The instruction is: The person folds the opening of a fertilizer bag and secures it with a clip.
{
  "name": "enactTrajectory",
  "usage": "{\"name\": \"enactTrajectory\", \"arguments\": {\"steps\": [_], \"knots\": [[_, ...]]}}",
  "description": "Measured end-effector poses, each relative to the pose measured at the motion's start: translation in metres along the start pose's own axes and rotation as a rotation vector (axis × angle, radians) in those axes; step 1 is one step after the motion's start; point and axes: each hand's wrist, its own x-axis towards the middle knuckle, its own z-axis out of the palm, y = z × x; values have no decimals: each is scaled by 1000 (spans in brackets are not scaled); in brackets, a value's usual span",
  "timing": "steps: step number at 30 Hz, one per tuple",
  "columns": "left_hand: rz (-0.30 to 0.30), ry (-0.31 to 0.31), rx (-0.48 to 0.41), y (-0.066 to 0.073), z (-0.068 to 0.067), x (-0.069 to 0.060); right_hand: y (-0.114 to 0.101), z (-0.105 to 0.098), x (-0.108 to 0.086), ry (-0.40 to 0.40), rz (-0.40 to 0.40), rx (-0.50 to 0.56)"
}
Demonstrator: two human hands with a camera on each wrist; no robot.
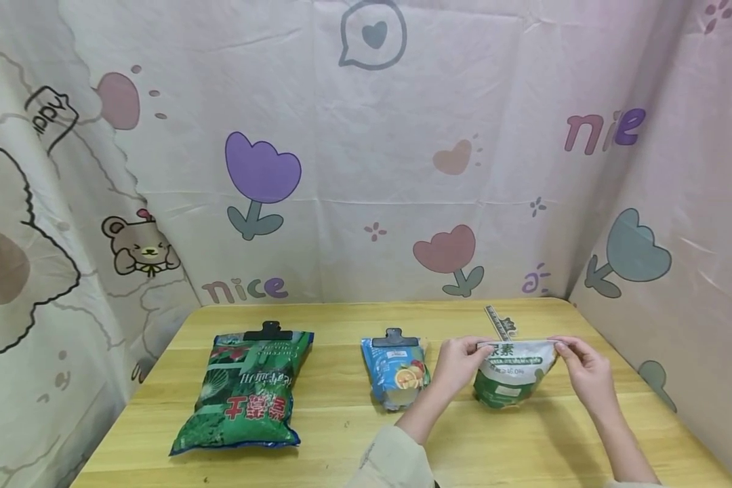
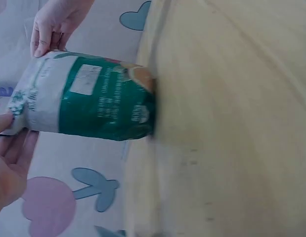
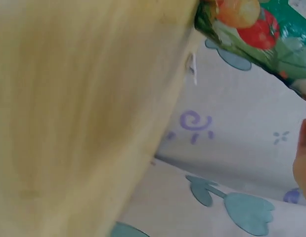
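Observation:
A green-and-white fertilizer bag (image 1: 509, 379) is held upright at the right of the table, its top edge stretched flat between both hands. My left hand (image 1: 454, 366) pinches the top left corner, thumb in front. At the opposite corner, my right hand (image 1: 590, 374) pinches the edge the same way. The left wrist view shows the printed bag (image 2: 106, 98) from the side; whether its base touches the table cannot be told. In the right wrist view only the tomato-printed part of the bag (image 3: 259, 29) and part of my right hand (image 3: 303, 165) appear.
Behind the held bag lies a loose clip (image 1: 501, 325) with a pale, marked bar. A blue fruit-printed bag (image 1: 396, 379) with a black clip (image 1: 393, 337) lies mid-table. Further left lies a large green bag (image 1: 247, 390), also clipped. Patterned cloth (image 1: 354, 135) surrounds the wooden table (image 1: 335, 447).

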Motion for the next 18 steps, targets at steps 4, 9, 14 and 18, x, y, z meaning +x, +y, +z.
{"name": "enactTrajectory", "arguments": {"steps": [4, 9, 14, 18], "knots": [[53, -36, 311, 12, 2, 5, -60, -10, 8, -129, -259, -255], [216, -75, 723, 23, 9, 12, -82, -12, 20, -315, -360, -389], [258, -93, 865, 26, 17, 16, -91, -13, 27, -438, -256, -416], [250, -87, 892, 25, 18, 17, -93, -12, 32, -486, -210, -433]]}}
